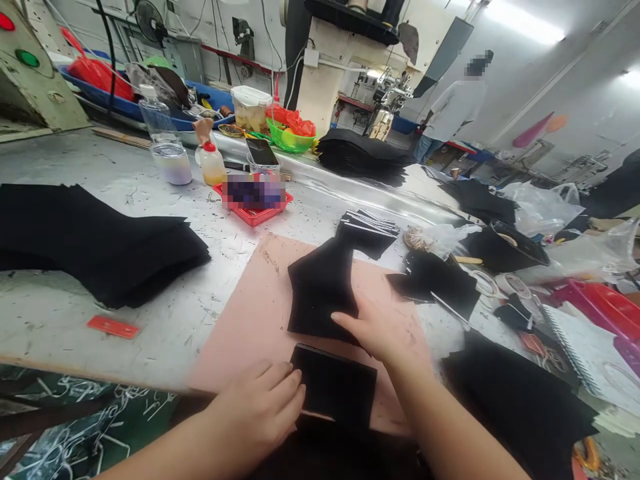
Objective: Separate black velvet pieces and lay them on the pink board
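In the head view, the person's two bare hands work over a pink mat (235, 320) on a pale, marked table (165, 347). The left hand (265, 400) lies at the near edge, its fingers close together and curled over the left side of a black rectangular block (340, 383); its thumb is hidden, so I cannot tell whether it grips the block or only touches it. The right hand (370, 327) is spread, thumb held well away from the fingers, the thumb lying across the lower right part of a black cloth piece (320, 290) and the fingers at its right edge, resting there without a closed grip. That cloth piece lies flat on the mat, just beyond the block. At its far end is a fanned pile of small black strips (367, 235) with white edges. To the right lie more black scraps (443, 280), a large dark stack (520, 393) and a spiral notebook (575, 353). On the left are a big pile of black cloth (100, 240) and a red tag (113, 327). Farther back stand a red basket (254, 215), a red-capped bottle (213, 167) and a green bowl (290, 139). In the background a person in a white top (460, 107) stands near machinery.
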### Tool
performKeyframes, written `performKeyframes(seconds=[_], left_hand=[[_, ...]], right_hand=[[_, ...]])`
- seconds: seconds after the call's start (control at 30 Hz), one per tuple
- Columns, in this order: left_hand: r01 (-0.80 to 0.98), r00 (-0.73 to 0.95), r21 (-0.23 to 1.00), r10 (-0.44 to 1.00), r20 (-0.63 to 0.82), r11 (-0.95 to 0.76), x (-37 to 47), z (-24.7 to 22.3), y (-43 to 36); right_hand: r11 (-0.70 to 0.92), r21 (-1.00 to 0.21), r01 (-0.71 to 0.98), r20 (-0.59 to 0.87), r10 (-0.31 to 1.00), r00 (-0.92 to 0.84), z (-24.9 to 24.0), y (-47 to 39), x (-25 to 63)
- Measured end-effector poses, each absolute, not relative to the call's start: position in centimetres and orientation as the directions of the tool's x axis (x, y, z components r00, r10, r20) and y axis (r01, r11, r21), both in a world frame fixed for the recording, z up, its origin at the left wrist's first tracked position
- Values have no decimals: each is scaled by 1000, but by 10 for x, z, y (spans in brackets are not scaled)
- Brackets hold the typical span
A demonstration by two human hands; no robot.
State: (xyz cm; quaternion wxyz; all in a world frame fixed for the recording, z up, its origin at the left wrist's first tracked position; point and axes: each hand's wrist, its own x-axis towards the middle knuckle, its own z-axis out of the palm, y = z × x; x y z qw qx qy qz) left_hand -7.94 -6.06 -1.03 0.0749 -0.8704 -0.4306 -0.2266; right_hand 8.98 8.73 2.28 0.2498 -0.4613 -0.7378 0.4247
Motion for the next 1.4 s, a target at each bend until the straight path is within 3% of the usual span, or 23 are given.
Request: performKeyframes(seconds=[0.17,0.33,0.73,0.87,1.03,1.4], left_hand=[[827,493,30,750,441,-562,-78,-13,-63],[846,476,27,776,414,-533,-74,-16,-61],[873,440,42,821,362,-486,-67,-26,-68],[868,431,104,839,332,-486,-72,-24,-65],[838,492,168,852,180,-520,-74,-24,-60],[867,460,137,875,151,-479,-68,-27,-57]], right_hand=[[204,-846,493,10,930,-368,31,77,103],[248,-879,407,78,917,-391,40,68,104],[235,-903,361,74,910,-407,37,64,103],[228,-900,372,53,903,-426,28,64,104],[179,-908,379,-16,888,-459,8,66,111],[195,-832,519,-99,869,-485,10,77,125]])
